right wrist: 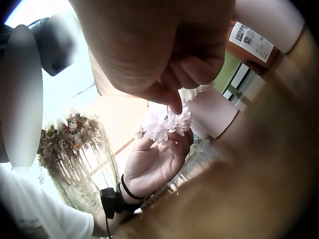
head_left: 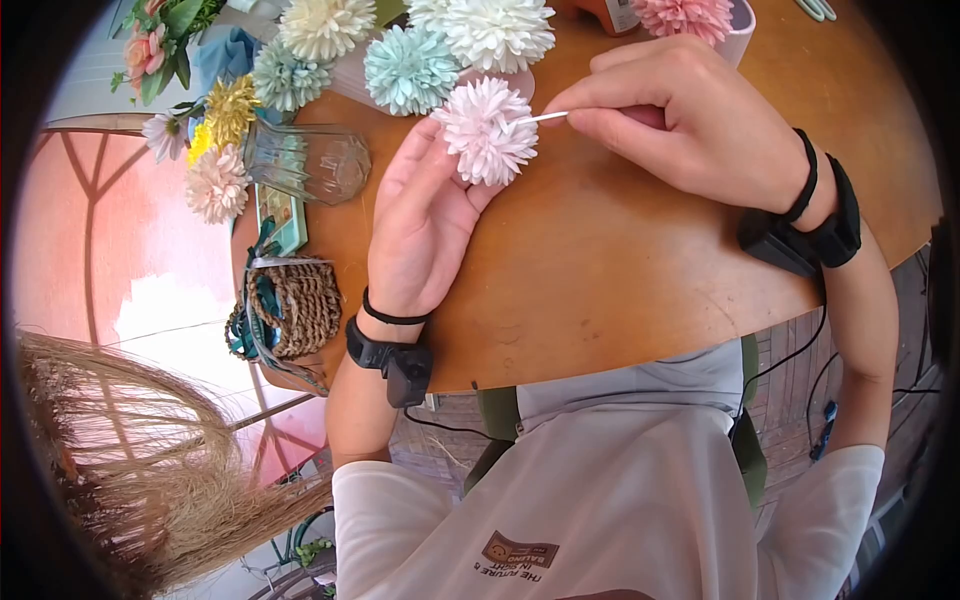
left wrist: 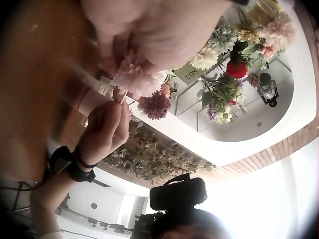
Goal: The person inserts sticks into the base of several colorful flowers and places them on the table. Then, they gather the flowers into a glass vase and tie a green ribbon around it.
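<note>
My left hand holds a pale pink artificial flower, its fingers behind the bloom and its thumb at the side. My right hand pinches a thin white stick between thumb and forefinger. The stick's far end overlaps the middle of the petals in the head view. In the right wrist view the right fingertips are close over the flower, with the left hand beneath it. Where the left fingers meet the flower's back is hidden.
White and blue-green flowers fill the table's far side. A clear glass vase lies on its side with flowers in it. Left of my arm sits a woven rope basket. A lilac container with a pink flower stands far right.
</note>
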Tool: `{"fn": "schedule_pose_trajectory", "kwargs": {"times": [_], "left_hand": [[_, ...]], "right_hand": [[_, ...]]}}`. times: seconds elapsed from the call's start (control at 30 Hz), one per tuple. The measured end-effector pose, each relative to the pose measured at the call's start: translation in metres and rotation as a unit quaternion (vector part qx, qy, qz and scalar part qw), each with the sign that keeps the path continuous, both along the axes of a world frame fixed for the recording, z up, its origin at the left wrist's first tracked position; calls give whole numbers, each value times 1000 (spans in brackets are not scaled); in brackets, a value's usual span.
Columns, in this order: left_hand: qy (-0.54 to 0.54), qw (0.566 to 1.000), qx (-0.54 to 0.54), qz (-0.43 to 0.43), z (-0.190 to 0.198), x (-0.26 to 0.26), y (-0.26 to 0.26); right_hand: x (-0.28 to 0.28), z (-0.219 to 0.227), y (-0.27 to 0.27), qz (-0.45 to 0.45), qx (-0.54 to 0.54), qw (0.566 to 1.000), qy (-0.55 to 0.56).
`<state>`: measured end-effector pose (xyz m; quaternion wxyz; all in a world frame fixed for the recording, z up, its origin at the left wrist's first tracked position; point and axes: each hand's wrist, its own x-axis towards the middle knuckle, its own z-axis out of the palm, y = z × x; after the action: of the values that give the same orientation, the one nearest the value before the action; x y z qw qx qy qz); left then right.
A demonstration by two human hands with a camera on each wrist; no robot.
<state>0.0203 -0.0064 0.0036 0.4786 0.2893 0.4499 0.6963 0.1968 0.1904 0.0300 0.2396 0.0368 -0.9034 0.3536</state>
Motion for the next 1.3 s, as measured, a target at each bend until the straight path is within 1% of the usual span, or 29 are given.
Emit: {"fn": "schedule_pose_trajectory", "kwargs": {"times": [0.37, 0.57, 0.63, 0.67, 0.73, 0.77, 0.83, 0.87, 0.97, 1.03, 1.07, 1.13, 1.17, 1.2, 1.23, 1.3], "left_hand": [[13, 1000, -3, -9, 1, 0, 1], [32, 999, -6, -8, 2, 2, 1], [46, 999, -11, -6, 4, 4, 1], [26, 999, 11, -22, 3, 3, 1], [-14, 997, 54, -54, 1, -1, 1], [-28, 996, 57, -60, 2, 0, 2], [-55, 994, 62, -71, 7, 1, 4], [-19, 997, 46, -65, 5, 2, 3], [86, 995, 9, -54, 1, 8, 0], [150, 987, -2, -54, -1, 14, -1], [170, 985, -14, -36, 3, 22, 0], [300, 951, -70, -10, 2, 24, -4], [362, 927, -96, 3, 2, 24, -5], [356, 928, -108, -19, 10, 25, -4], [323, 942, -92, -25, 10, 24, -4], [254, 964, -63, -38, 8, 24, -4]], "right_hand": [[0, 1, 0, 2, 1, 1000, -9], [-2, -3, 1, 10, -7, 1000, 13], [0, 3, -1, -6, -14, 1000, -1], [1, 5, -3, -14, -17, 1000, -7], [0, -1, -6, -22, -88, 996, 18], [-1, -3, -8, -25, -123, 992, 30], [0, 4, -7, -29, -106, 994, 12], [1, 7, -6, -31, -98, 995, 3], [-4, -7, -6, 34, -117, 992, 42], [0, -1, -14, 74, -139, 987, -16], [2, 1, -19, 85, -152, 984, -40], [4, 4, -29, 96, -179, 975, -86], [4, 2, -28, 101, -171, 976, -92], [4, 1, -27, 107, -162, 976, -98], [4, -1, -27, 112, -154, 976, -104], [3, -6, -27, 128, -180, 970, -99]]}}
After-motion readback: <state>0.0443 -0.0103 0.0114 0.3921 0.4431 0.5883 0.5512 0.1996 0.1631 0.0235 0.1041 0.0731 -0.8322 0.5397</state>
